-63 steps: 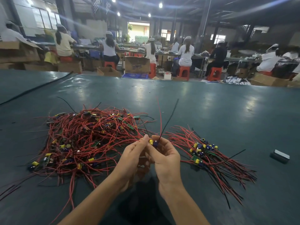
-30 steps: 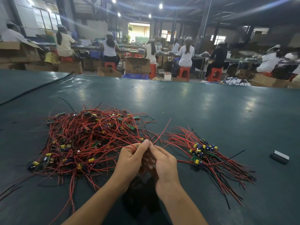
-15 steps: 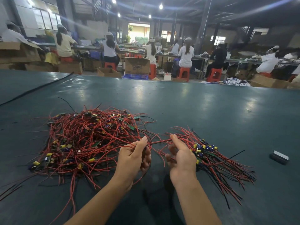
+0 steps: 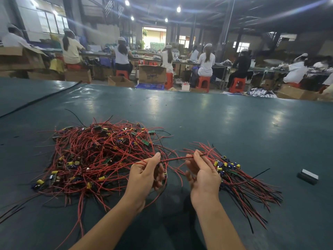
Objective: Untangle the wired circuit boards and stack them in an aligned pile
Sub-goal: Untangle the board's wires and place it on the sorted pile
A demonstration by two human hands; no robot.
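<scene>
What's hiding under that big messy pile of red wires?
The pile of red wires lies on the dark green table. Little circuit boards with yellow and blue parts poke out between the wires. Whatever sits under the thick middle is covered.

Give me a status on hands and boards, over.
Left hand and right hand both pinch one red wire, stretched between them. Tangled heap at left, smaller pile by right hand. Grey box far right, apart.

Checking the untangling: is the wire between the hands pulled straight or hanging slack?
Straight: the red wire runs in a near-straight line from the left hand to the right hand, both pinching it.
</scene>
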